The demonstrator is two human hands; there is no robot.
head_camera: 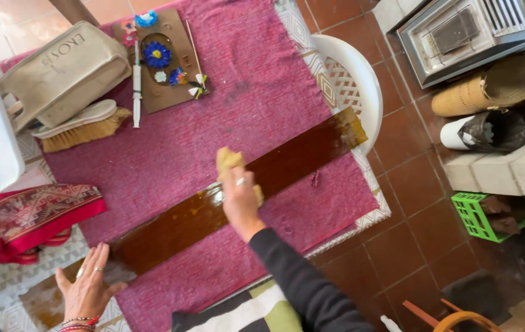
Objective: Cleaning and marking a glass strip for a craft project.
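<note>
head view: right hand [239, 195] clenches a yellow sponge [230, 161] mid-wipe on the glossy brown plank [287, 161] lying across the magenta cloth [262, 74], left hand [88, 284] flat, fingers released, steadying its end; probably wet finish, so further strokes need even pressure.

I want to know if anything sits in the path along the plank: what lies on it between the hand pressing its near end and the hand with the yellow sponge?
Head view: only bare glossy brown plank lies between the left hand and the right hand holding the yellow sponge.

Glossy brown plank [287, 161] lies diagonally; yellow sponge [230, 161] atop.
</note>
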